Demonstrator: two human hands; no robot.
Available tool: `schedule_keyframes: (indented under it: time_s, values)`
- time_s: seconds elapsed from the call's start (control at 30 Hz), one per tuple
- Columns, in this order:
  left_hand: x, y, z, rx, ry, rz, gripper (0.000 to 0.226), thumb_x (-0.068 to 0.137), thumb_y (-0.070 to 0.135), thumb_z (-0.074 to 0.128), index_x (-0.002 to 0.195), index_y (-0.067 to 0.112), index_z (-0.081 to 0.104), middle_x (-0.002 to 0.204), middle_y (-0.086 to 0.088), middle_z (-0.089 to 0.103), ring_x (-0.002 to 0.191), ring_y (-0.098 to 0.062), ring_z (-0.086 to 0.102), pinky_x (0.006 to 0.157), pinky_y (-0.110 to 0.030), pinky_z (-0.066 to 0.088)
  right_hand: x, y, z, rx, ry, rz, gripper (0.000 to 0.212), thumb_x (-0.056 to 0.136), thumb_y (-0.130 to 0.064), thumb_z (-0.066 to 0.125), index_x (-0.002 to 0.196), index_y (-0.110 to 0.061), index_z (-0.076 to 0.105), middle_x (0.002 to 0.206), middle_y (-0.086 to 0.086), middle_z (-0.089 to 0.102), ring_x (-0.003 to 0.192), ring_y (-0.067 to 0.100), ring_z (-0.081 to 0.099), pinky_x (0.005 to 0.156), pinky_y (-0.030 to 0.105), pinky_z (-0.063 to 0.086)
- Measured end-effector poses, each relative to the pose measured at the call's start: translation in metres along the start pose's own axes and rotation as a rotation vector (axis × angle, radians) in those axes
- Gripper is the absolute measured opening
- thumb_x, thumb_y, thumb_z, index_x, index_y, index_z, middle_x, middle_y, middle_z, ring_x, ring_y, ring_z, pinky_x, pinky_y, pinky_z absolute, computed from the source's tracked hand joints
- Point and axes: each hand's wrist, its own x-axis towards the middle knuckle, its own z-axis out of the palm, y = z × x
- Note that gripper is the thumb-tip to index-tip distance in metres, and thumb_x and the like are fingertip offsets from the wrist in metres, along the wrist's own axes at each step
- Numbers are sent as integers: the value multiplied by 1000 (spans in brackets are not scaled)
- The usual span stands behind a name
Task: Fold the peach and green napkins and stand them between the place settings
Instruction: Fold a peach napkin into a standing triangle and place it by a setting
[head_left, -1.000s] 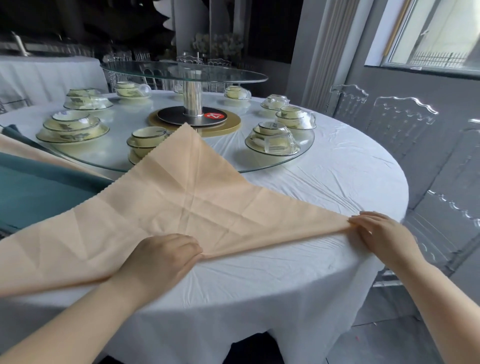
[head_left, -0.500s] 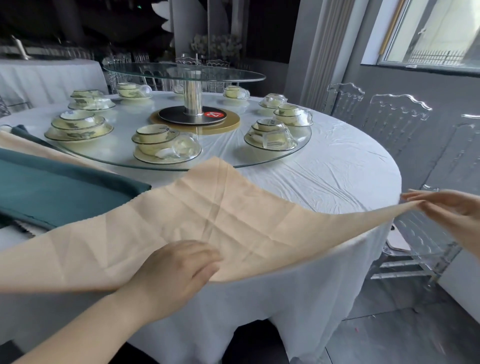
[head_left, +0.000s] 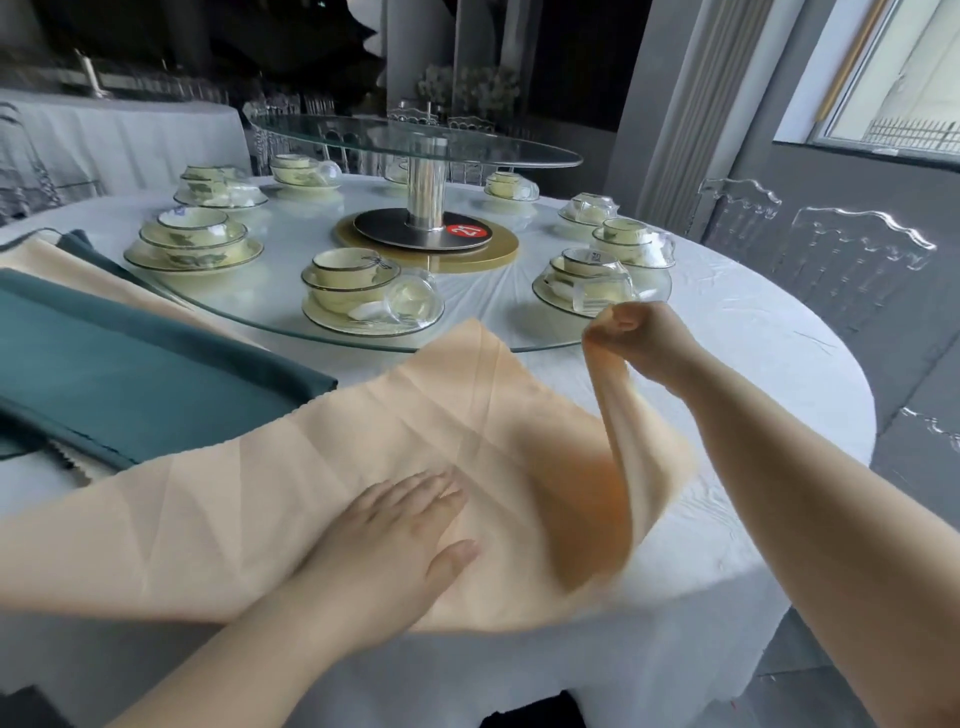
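Two hands are working the peach napkin (head_left: 363, 467), which is lying on the near edge of the white-clothed bench (head_left: 753, 353). Its left end is running out of frame, and its lifted right part is blurring. Left hand (head_left: 400, 525) is pressing flat, fingers spread, on the cloth; right hand (head_left: 639, 332) is pinching the raised corner. Green napkin (head_left: 130, 364) is lying folded at left, partly cropped. Stacked bowls (head_left: 348, 280) on plates are sitting on the glass turntable (head_left: 260, 317), their insides hardly showing.
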Motion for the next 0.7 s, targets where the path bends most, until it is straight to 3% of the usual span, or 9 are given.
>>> schedule_keyframes:
  time_s: [0.07,0.1,0.2,0.23,0.3,0.4,0.5,0.6,0.7]
  values:
    - [11,-2,-9,-23,178,55,99,70,73,-18,121,28,54,127,21,50,119,1,48,91,-9,23,17,-11,28,-34,-40,-3,34,84,-11,61,55,-9,43,65,7,43,38,3,36,38,17,25]
    - [18,-4,-12,-52,199,50,82,77,66,-4,110,28,60,113,21,58,105,-1,56,84,-11,30,24,-15,41,-64,-60,-11,31,85,-12,60,57,-8,46,66,9,43,47,9,39,43,23,26]
    - [38,-10,-5,-102,358,82,44,82,36,30,92,21,71,88,11,70,76,-7,67,75,-19,38,40,-28,69,-165,-88,-58,18,88,-15,53,73,-6,59,74,12,50,70,20,45,52,27,28]
    - [41,-8,-2,-146,429,99,40,84,32,35,92,17,72,88,7,72,76,-9,67,75,-20,39,44,-32,76,-193,-94,-66,20,89,-16,51,73,-8,60,75,12,51,72,21,47,52,27,29]
    - [45,-9,6,-264,459,99,45,93,34,32,101,11,69,97,0,71,89,-12,64,80,-21,39,52,-38,86,-224,-96,-70,24,89,-18,50,72,-6,62,77,12,53,74,23,49,51,25,31]
    - [44,-10,6,-301,270,66,71,94,54,8,121,13,60,123,-5,61,111,-15,59,96,-16,34,64,-41,95,-249,-75,-29,25,89,-23,51,90,-2,65,93,16,63,88,30,56,62,25,36]
    - [45,-16,10,-253,145,41,97,71,75,-16,142,27,32,150,7,24,133,4,19,104,-5,-2,72,-40,103,-247,-48,27,24,88,-25,53,93,-5,65,100,15,64,95,31,57,67,25,36]
    - [47,-15,14,-164,66,13,75,92,56,-2,117,25,62,125,6,59,113,-3,55,97,-19,27,77,-40,109,-233,-58,45,22,87,-25,54,93,-8,66,102,14,64,97,31,57,69,26,37]
    - [48,-13,22,-149,67,20,55,87,54,23,96,28,71,106,10,68,98,-4,65,88,-23,33,76,-37,114,-241,-65,47,25,88,-27,51,93,-9,67,104,13,64,102,30,54,72,28,39]
